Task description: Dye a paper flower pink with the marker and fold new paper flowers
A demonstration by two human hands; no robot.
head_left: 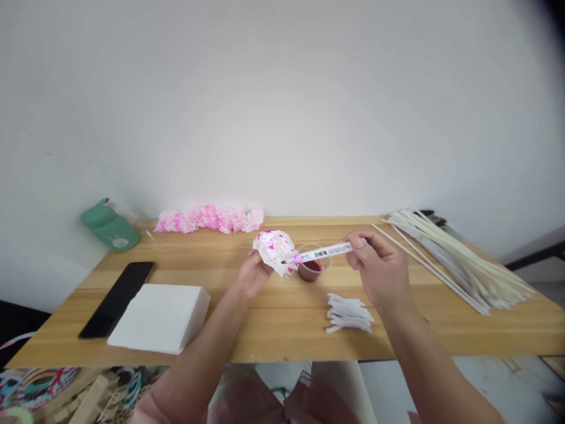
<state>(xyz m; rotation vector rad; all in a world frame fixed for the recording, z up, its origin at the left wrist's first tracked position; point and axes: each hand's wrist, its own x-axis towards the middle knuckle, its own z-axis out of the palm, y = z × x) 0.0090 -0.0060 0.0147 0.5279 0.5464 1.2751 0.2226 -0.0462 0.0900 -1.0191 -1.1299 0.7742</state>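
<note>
White ruffled bundle [272, 248]: seemed light, soft, tearable; best held underneath, where left hand [254, 275] grasped it.
Marker [327, 252]: looked stiff; right hand [383, 266] pinched its rear.

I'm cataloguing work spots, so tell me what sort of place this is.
Probably a craft workspace: a marker pointed at a pink-spotted ruffled piece, a row of pinkish pieces by the wall, and a bundle of pale strips.

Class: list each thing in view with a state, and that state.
Left hand, holding ruffled piece
Right hand, gripping marker
Ruffled piece, white, blotched pink
Marker, uncapped
Cup, upright, holding dark red liquid
Green bottle, lid on
Phone, dark-screened
Pink ruffles, in a row
Short white strips, piled
Long pale strips, bunched
</note>
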